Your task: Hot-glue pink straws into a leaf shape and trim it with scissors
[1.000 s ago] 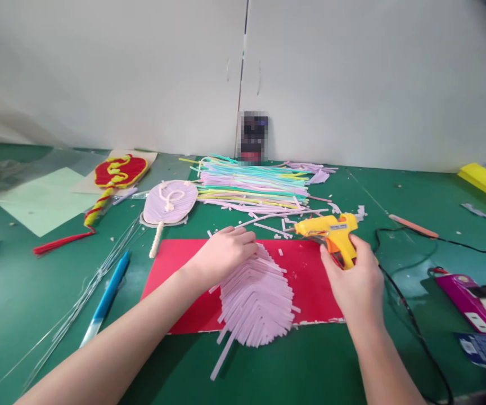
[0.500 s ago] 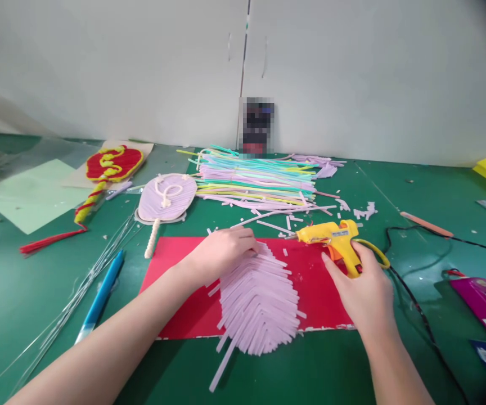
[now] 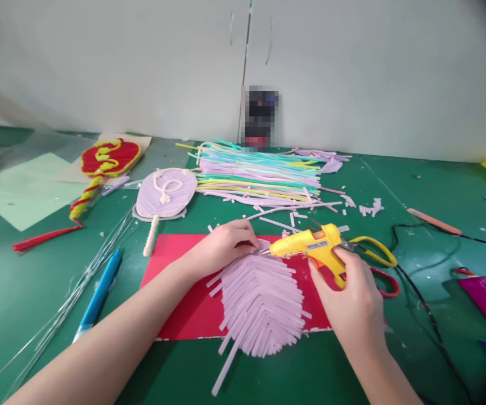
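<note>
On the red sheet (image 3: 175, 247), in the head view, lies a leaf-shaped piece of lilac strips (image 3: 264, 301), reaching past the sheet's near edge. The left hand (image 3: 228, 242) rests with bent fingers at the piece's far end; whether they pinch anything, I cannot tell. The right hand (image 3: 352, 295) grasps a yellow glue gun (image 3: 304, 243), nozzle near the left fingers. Bundled coloured strips (image 3: 260, 169) lie beyond.

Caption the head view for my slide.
Right-hand grip on a yellow plastic glue gun, nozzle by the left-hand grip, at a lilac, leaf-shaped layer of strips.
</note>
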{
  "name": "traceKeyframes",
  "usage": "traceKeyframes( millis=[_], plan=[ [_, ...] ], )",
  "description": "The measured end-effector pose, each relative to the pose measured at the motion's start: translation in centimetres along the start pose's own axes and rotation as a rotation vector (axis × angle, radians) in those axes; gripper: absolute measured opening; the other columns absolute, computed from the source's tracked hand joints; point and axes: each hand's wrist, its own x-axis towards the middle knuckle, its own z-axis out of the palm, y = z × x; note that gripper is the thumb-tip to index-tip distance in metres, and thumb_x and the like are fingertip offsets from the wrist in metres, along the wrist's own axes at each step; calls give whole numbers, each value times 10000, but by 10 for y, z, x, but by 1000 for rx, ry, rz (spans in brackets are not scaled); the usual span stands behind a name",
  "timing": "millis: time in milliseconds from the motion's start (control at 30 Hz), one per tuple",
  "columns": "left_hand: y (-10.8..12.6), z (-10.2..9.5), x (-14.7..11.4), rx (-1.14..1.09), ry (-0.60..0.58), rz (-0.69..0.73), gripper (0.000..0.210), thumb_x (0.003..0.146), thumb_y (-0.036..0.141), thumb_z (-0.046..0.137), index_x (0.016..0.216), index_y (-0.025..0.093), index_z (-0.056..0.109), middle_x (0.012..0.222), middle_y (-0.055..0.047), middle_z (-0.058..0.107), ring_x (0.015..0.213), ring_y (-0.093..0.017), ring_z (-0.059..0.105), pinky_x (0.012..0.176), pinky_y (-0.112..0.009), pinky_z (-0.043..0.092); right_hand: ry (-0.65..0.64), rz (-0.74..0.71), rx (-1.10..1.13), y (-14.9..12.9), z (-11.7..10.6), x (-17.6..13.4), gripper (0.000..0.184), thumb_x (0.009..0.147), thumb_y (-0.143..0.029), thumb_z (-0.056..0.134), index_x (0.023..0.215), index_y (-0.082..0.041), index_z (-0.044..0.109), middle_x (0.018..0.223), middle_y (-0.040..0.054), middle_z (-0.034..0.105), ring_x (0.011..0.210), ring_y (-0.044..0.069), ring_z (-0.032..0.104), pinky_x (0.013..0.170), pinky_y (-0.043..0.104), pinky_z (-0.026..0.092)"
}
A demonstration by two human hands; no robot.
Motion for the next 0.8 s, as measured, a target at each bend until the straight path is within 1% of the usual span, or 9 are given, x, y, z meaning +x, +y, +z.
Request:
traceKeyframes(
  millis=[100,267,533,800],
  plan=[
    [-2,0,1,-41,2,-3,152,844,90,613,897,184,719,885,-24,600,839,-129,612,741,-214,466,6,-41,12,-3,1,1,329,830,-254,650,1120,-139,544,958,119,669,850,242,654,757,353,555],
    [-6,0,2,-68,0,-15,155,820,69,631,883,176,722,871,-21,607,805,-119,610,722,-209,464,4,-67,24,-5,3,2,313,825,-224,651,1102,-131,540,957,125,670,858,252,655,750,365,561],
    [-7,1,3,-73,1,-28,147,821,85,617,868,182,717,880,-23,616,792,-119,614,712,-214,473,-18,-71,52,-6,4,2,309,835,-181,622,1128,-146,530,950,116,664,878,250,653,762,376,557],
    [-5,1,3,-70,-7,-46,150,818,73,608,855,176,710,881,-28,618,796,-121,617,714,-216,473,-11,-94,56,-5,3,2,298,838,-152,616,1122,-156,526,954,109,665,869,238,652,763,366,559]
  ],
)
